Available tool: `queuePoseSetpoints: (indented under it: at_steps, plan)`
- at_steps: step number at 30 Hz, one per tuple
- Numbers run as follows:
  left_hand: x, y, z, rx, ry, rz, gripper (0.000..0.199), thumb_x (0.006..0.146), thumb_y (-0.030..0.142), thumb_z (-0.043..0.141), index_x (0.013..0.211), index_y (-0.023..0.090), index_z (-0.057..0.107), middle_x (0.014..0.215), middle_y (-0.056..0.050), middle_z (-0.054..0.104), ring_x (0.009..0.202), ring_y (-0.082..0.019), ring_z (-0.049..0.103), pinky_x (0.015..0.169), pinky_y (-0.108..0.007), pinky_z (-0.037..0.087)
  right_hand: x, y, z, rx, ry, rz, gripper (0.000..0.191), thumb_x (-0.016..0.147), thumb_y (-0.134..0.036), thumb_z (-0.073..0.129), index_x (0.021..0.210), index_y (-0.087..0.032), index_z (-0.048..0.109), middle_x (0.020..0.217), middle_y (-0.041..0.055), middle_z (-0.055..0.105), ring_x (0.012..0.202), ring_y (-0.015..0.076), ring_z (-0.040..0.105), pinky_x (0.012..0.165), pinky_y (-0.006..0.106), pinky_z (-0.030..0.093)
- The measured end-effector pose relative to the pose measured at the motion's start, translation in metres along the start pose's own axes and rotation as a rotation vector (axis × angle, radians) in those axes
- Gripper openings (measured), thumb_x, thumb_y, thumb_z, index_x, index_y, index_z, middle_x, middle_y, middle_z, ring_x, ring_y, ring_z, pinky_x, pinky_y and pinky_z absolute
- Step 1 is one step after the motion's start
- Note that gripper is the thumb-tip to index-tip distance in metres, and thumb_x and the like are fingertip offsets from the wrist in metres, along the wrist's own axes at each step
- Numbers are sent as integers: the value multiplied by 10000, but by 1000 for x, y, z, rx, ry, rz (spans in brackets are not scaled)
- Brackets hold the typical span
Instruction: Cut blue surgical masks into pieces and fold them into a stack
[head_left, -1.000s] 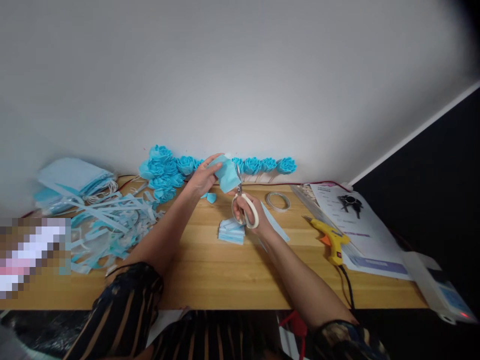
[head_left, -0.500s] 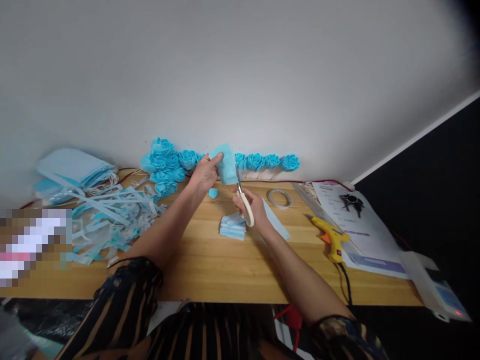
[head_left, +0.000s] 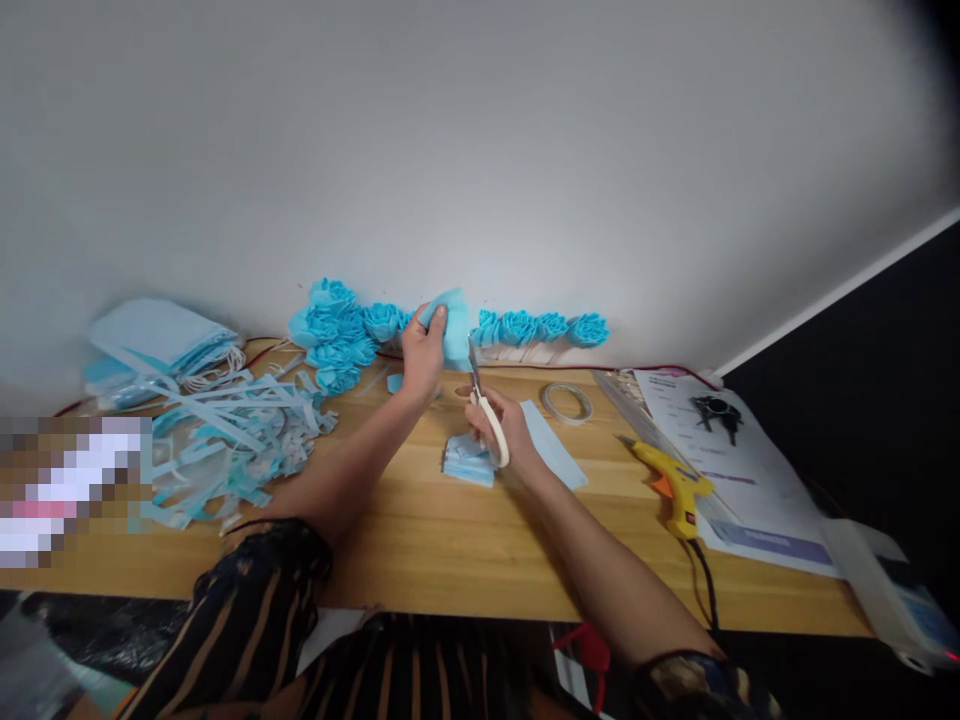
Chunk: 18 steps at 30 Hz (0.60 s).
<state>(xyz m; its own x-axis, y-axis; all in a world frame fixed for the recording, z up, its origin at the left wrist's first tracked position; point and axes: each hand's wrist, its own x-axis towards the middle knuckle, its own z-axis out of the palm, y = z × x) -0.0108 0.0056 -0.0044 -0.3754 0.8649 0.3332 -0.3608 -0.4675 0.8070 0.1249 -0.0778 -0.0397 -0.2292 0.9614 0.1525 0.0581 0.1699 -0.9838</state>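
Observation:
Pinched in my left hand (head_left: 426, 350) is a light blue piece of thin fabric (head_left: 454, 335), held above the table toward the wall. My right hand (head_left: 504, 425) grips white-handled scissors (head_left: 491, 430), whose blades point up along the fabric's lower right edge. Whether the blades touch the fabric is hard to tell. Just below my right hand lies a small stack of folded blue pieces (head_left: 469, 460). A flat pale blue sheet (head_left: 551, 445) lies right of that hand. One small blue scrap (head_left: 394, 383) rests by my left wrist, partly hidden.
Blue fabric flowers (head_left: 517, 328) line the wall, with a bigger cluster (head_left: 334, 335) at left. Cut strips (head_left: 232, 440) and a bagged stack of face masks (head_left: 161, 340) lie left. At right are a tape roll (head_left: 567, 402), yellow glue gun (head_left: 675, 490), printed papers (head_left: 757, 530) and keys (head_left: 716, 415).
My left hand has turned more upright and shifted its hold on the fabric, which is folded over more. The scissors stay near its right edge. The view has shifted slightly.

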Motion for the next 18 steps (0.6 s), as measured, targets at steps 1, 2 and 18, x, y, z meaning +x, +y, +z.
queuePoseSetpoints:
  at_steps: [1,2,18]
  plan:
    - [0,0,0,15,9,24,215,849,404,737,848,197,679,724,40,600,726,-112,566,700,-190,460,-1,-1,1,42,-29,11,508,761,-588,735,1041,-165,697,579,-45,542,466,105,483,462,245,365]
    - [0,0,-1,29,12,40,219,855,411,731,851,199,677,722,39,585,726,-113,561,701,-191,459,-1,-1,1,97,-57,25,558,755,-633,725,1052,-161,689,599,-39,557,465,106,490,452,245,367]
    - [-7,-5,-1,-25,-43,-108,305,858,515,712,864,231,602,664,57,438,575,-94,426,570,-209,368,-8,-11,4,490,-221,120,614,787,-762,620,1051,-210,675,620,-23,519,528,146,480,483,281,371]
